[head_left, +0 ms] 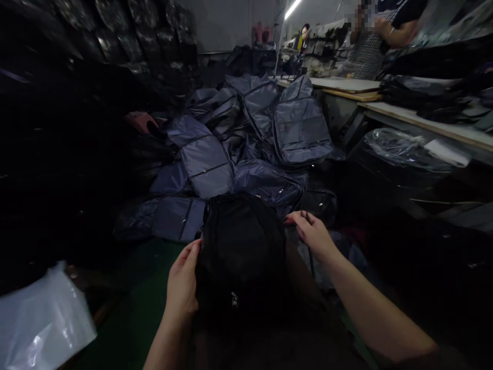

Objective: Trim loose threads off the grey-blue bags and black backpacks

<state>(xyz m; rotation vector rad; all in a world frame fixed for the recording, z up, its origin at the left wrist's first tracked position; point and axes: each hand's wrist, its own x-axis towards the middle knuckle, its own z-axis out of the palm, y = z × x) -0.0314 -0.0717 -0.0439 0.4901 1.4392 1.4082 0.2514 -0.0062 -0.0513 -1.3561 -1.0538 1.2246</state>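
A black backpack (pixel 242 246) stands upright in front of me, its zipper pull showing low on the front. My left hand (pixel 183 282) presses against the backpack's left side, fingers curled onto the fabric. My right hand (pixel 311 231) is at the bag's upper right, fingers pinched on a thin black strap (pixel 309 246) that hangs down from the hand.
A pile of navy-blue backpacks (pixel 246 139) lies on the floor beyond. Stacked black bags in plastic (pixel 127 36) fill the left wall. A clear plastic bag (pixel 42 318) lies at lower left. Worktables (pixel 404 115) stand on the right, with a person (pixel 370 41) behind them.
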